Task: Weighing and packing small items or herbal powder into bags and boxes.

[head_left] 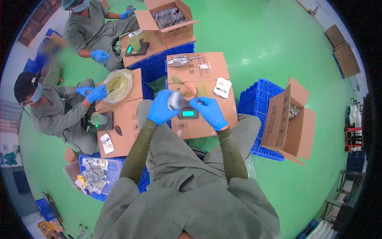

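My left hand (161, 108), in a blue glove, grips a silvery pouch (176, 101) tilted toward a pink cup (190, 88). The cup sits on a dark scale (188, 113) with a lit green display. My gloved right hand (207, 111) has its fingertips closed beside the pouch and cup, on something I cannot make out. A pale green utensil (177, 81) rests at the cup's left rim. A metal scoop (178, 60) lies farther back on the cardboard work surface (215, 128), and a stack of white labels (222, 87) lies right of the cup.
An open carton (298, 133) stands on a blue crate (250, 99) at right. Two co-workers (51, 111) (81, 28) work at left and back with a bag of powder (119, 85), scales and another carton (169, 34). A tub of small packages (111, 175) sits at lower left.
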A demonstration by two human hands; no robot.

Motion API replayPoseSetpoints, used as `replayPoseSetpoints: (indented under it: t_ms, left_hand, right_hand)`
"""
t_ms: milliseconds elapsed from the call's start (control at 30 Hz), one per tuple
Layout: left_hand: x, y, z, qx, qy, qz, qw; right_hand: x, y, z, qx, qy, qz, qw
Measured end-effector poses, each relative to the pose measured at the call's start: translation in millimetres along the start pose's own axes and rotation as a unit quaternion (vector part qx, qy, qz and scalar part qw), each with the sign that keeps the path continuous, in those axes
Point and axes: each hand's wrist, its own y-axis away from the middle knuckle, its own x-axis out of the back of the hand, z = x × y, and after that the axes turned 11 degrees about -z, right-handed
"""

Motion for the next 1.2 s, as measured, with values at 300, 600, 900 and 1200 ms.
replayPoseSetpoints:
  t_ms: [300, 600, 900, 1200]
  left_hand:
    - [-4, 104, -213, 0.279, -0.081, 0.315, 0.903]
    - [-54, 156, -237, 0.415, -0.142, 0.280, 0.854]
    - [-52, 154, -230, 0.426, -0.123, 0.269, 0.855]
    - [-55, 159, -241, 0.417, -0.117, 0.280, 0.857]
  right_hand:
    - [-22, -55, -1, 0.055, 0.195, 0.079, 0.976]
    - [-197, -244, 52, 0.063, 0.403, -0.025, 0.913]
    - [-309, -406, 124, 0.158, 0.528, 0.003, 0.834]
    - [-328, -398, 112, 0.064, 0.378, -0.077, 0.920]
